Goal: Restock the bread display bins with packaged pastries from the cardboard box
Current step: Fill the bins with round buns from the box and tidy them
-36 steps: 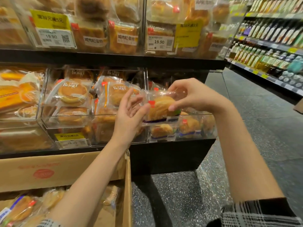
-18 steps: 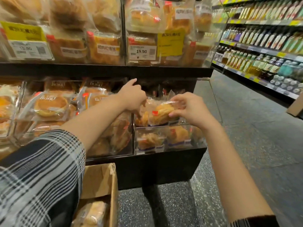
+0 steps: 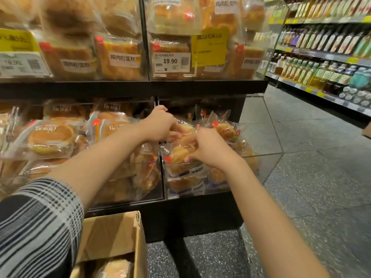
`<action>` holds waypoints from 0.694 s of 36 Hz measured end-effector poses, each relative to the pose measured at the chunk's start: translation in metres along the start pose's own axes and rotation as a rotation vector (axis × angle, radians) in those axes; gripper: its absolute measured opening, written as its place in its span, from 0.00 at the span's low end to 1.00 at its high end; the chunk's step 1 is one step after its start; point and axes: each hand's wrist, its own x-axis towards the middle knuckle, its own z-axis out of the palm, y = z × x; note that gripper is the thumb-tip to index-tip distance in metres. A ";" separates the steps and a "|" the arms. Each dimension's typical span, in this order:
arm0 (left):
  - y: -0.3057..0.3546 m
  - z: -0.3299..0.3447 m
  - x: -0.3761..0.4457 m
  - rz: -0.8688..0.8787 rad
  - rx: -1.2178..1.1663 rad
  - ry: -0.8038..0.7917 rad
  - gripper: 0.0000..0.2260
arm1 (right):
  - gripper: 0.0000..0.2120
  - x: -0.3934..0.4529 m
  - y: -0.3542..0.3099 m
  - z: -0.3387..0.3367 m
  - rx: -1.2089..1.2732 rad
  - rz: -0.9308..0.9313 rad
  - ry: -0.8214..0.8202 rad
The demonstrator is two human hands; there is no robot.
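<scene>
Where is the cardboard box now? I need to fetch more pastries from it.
In the head view the cardboard box sits at the bottom left, on the floor below the lower display bins, under the left arm.

This is a shop, a food store with long aisles. Clear plastic bread bins [image 3: 200,177] sit in rows on a black display stand [image 3: 180,215], and they are full of buns and cakes wrapped in clear bags. A white price tag [image 3: 171,62] on the front of an upper bin reads 19.90, and a yellow sale sign [image 3: 209,47] hangs beside it. Across the grey speckled floor [image 3: 321,177], long shelves [image 3: 321,55] hold many bottles in neat rows, with small yellow labels along the edges. A cardboard box [image 3: 112,235] with more wrapped pastries stands on the floor below the bins.
</scene>
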 end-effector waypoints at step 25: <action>0.054 0.037 0.017 -0.390 -0.069 -0.139 0.32 | 0.25 0.028 0.065 0.013 0.370 0.500 0.288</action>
